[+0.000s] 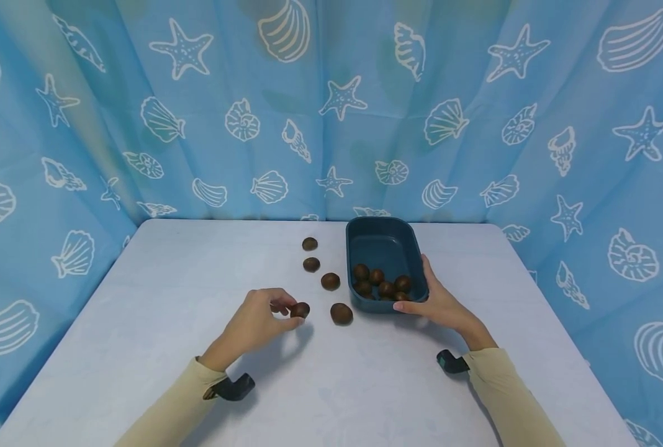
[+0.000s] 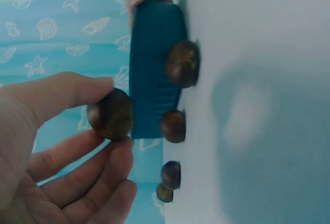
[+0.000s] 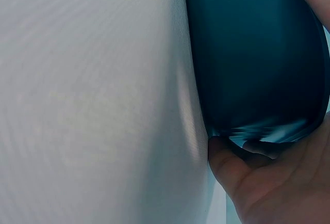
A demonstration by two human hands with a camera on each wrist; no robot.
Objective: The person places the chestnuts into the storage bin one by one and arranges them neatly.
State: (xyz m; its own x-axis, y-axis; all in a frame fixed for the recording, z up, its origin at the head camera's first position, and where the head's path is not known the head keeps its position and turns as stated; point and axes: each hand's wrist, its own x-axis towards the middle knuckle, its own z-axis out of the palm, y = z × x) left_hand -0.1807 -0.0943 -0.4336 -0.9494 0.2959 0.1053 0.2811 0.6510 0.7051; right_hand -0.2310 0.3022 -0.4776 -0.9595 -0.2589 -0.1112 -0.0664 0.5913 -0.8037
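Observation:
My left hand (image 1: 261, 320) pinches a brown chestnut (image 1: 300, 310) between thumb and fingertips, above the table left of the container. In the left wrist view the same chestnut (image 2: 110, 114) sits between the thumb and the fingers. My right hand (image 1: 446, 304) grips the dark blue container (image 1: 356, 248) at its near right corner, with the thumb on the near wall and fingers along the right side. Several chestnuts (image 1: 386, 289) lie inside, gathered at the near end. In the right wrist view the hand (image 3: 278, 188) wraps round the container's dark wall (image 3: 252, 53).
Left of the container, several more chestnuts (image 1: 330, 281) lie in a loose slanting row on the white tabletop (image 1: 208, 261). The nearest chestnut (image 1: 341, 314) is just right of the left hand. Behind the table hangs a blue curtain (image 1: 208, 143) with white shell prints.

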